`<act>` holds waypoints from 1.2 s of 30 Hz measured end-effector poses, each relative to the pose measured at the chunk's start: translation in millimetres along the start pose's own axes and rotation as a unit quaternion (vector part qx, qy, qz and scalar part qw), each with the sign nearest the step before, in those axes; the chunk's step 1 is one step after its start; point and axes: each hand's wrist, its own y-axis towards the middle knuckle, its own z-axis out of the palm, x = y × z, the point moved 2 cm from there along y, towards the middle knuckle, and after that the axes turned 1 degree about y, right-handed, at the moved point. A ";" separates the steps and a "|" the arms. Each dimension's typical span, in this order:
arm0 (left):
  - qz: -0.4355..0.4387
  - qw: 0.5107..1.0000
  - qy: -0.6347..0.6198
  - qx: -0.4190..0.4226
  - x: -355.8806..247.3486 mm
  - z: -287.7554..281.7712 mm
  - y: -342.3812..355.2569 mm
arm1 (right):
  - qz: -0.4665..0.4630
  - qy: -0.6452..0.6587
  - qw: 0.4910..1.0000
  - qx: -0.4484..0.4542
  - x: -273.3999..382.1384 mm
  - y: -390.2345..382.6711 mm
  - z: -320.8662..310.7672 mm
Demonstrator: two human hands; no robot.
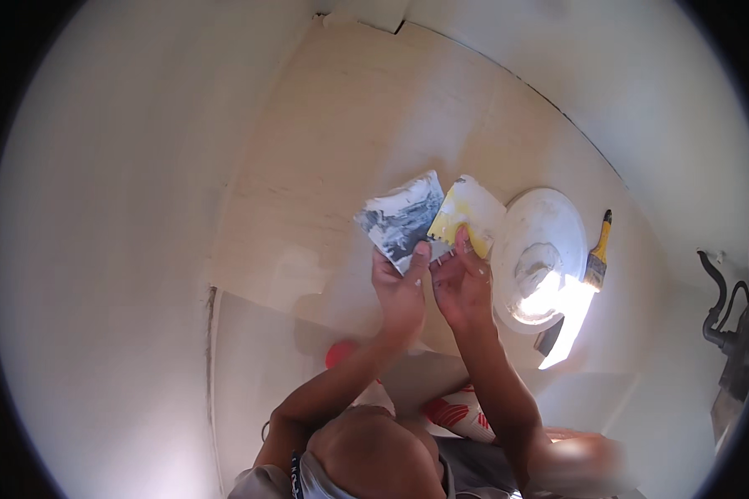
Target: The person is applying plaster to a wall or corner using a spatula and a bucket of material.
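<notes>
knees: near edge, folded under me; I'm crouched low so both hands work straight out in front over the floor.
shoe [458, 413]: red-and-white, tucked between my forearms, out of the way of the tools.
red object [339, 353]: just left of my left forearm on the floor; mostly hidden, can't tell what it is.
left hand [401, 293]: closed around the base of the grey scraper [403, 218], thumb up on the blade face. Blade fans out to the far left, tilted, caked with grey and white filler.
right hand [462, 287]: fingers pinched on the yellow scraper [468, 214], forefinger lying along the blade to steady it. Blade points far, white filler over most of it.
blades: the two edges meet just beyond my fingertips, near edges touching, held in the air and not on the floor. Reads like one blade is set against the other to wipe or shift filler; judgement only.
board [341, 141]: pale sheet lying flat under and beyond the hands, running to the far wall.
bucket [538, 254]: white, round, just right of my right hand, in easy reach; white filler inside, sunlight blowing out its near side.
brush [598, 251]: yellow handle, lying flat just right of the bucket, bristles nearer me, parked clear of the wet filler.
pipework [718, 308]: dark, far right edge, well apart from everything else.
</notes>
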 end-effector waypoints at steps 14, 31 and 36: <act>0.265 0.868 0.383 0.175 -100.5 4.8 5.2 | -0.132 -0.197 0.971 -0.043 49.0 -37.3 -31.1; 0.243 0.743 0.554 0.285 -84.2 100.7 38.2 | -0.152 -0.328 0.932 -0.033 84.0 -20.1 -2.5; 0.262 0.723 0.569 0.291 -99.4 102.6 32.1 | -0.154 -0.351 0.922 -0.049 85.5 -33.7 10.2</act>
